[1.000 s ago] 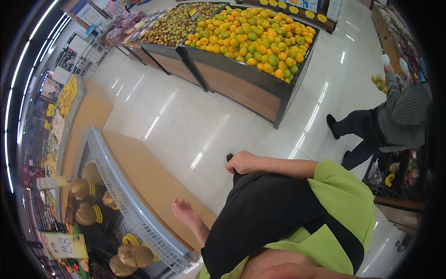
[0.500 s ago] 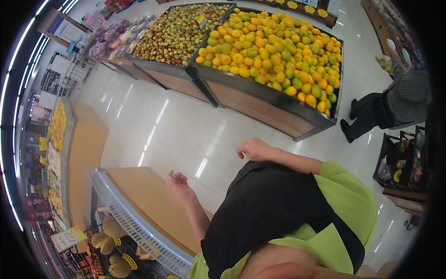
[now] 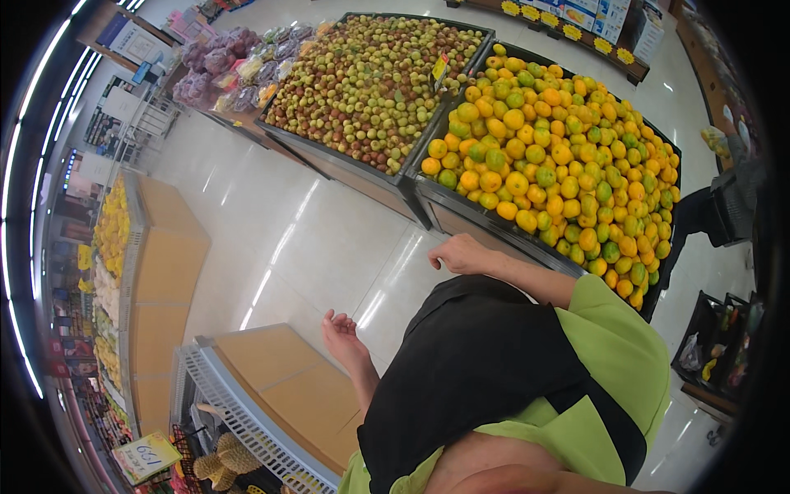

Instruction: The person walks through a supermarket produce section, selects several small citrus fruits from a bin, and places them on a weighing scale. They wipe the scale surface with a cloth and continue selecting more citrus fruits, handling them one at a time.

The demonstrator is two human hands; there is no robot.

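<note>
A dark-framed bin point(image 3: 476, 212) stands near the loosely curled right hand point(image 3: 461, 253), palm hidden, contents unclear; the left hand point(image 3: 344, 336) looks empty, fingers slightly parted. The bin's mandarins point(image 3: 568, 165) look light, firm, bruisable: best cupped around the middle.

Bright strip lights point(image 3: 25, 350) bend at left, white glare streaks the floor point(image 3: 337, 247), and corners fall black.
</note>
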